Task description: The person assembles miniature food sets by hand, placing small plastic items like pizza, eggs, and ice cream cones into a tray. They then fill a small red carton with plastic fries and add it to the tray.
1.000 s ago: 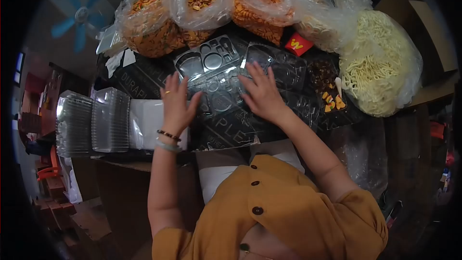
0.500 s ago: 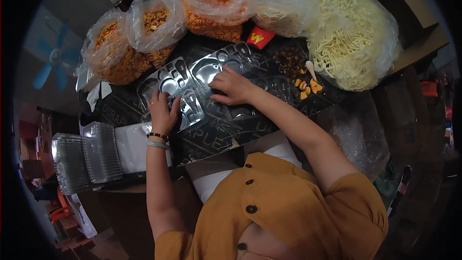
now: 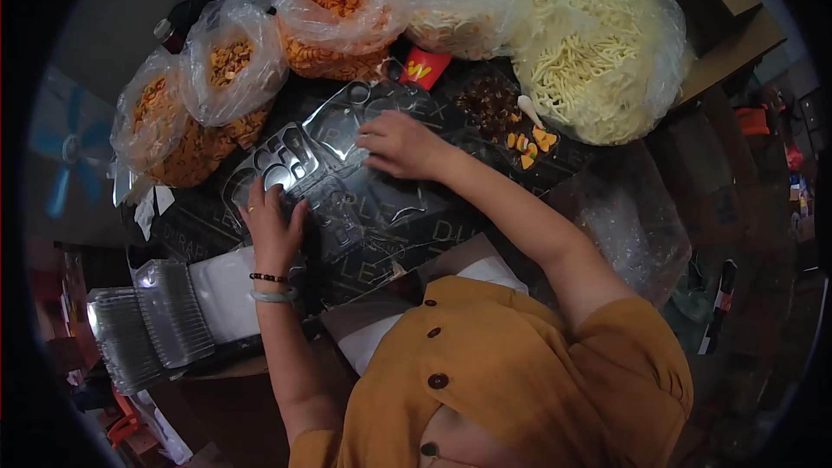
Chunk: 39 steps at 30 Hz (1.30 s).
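Observation:
Clear moulded plastic trays [image 3: 279, 160] lie on the black printed table cover [image 3: 442, 230]. My left hand [image 3: 274, 225], with a ring and bracelets at the wrist, rests at the trays' lower left edge, fingers apart. Over the right part of the trays is my right hand [image 3: 397, 146], palm down, its fingers slightly spread and pointing left. Neither hand visibly grips anything. Beyond my right hand stands a red carton with a yellow mark [image 3: 423, 68]. Small orange and yellow pieces [image 3: 530, 146] lie right of it, beside dark brown pieces [image 3: 490, 104].
Open plastic bags of orange pieces [image 3: 230, 61] line the back left. A large bag of pale sticks [image 3: 585, 61] stands at the back right. Stacked clear containers [image 3: 173, 312] and white sheets [image 3: 227, 290] are at the left edge. A blue fan [image 3: 69, 152] is far left.
The camera view has shifted, so the bags and carton appear further left. My left hand appears slightly lower and further left; both hands are still over the trays.

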Motion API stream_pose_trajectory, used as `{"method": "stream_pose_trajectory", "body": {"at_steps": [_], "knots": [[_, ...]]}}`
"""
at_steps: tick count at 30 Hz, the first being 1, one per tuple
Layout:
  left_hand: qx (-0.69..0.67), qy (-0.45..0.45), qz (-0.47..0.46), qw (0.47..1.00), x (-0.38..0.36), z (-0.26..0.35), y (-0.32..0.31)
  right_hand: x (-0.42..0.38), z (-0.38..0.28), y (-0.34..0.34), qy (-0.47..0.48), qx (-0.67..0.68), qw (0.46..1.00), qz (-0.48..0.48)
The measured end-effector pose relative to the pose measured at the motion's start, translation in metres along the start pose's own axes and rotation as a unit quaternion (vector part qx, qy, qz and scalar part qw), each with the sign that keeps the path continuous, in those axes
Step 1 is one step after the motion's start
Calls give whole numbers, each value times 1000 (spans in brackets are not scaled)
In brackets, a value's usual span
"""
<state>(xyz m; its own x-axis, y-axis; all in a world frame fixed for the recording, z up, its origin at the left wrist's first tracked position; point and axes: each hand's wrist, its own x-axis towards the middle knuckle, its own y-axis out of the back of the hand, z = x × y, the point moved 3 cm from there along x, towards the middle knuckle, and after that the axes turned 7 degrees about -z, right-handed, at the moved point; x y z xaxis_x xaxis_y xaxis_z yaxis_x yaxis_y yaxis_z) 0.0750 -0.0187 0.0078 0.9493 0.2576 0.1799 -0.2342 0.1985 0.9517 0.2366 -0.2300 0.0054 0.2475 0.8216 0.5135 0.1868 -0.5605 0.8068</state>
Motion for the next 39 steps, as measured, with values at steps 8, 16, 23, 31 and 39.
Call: {"method": "stream_pose_trajectory", "body": {"at_steps": [8, 16, 23, 31, 39], "knots": [[-197, -239, -110, 944, -13, 153, -9, -96, 63, 85, -278, -161, 947, 6], [-131, -191, -91, 969, -8, 176, -65, -106, 32, 101, -306, -5, 933, 188], [-108, -197, -95, 970, -10, 182, -64, -118, -15, 59, -271, 21, 961, 48], [51, -219, -136, 965, -4, 200, -61, -128, 25, 78, -320, -192, 927, -40], [41, -214, -130, 967, -5, 202, -66, -137, 21, 82, -340, -134, 930, 51]]}}
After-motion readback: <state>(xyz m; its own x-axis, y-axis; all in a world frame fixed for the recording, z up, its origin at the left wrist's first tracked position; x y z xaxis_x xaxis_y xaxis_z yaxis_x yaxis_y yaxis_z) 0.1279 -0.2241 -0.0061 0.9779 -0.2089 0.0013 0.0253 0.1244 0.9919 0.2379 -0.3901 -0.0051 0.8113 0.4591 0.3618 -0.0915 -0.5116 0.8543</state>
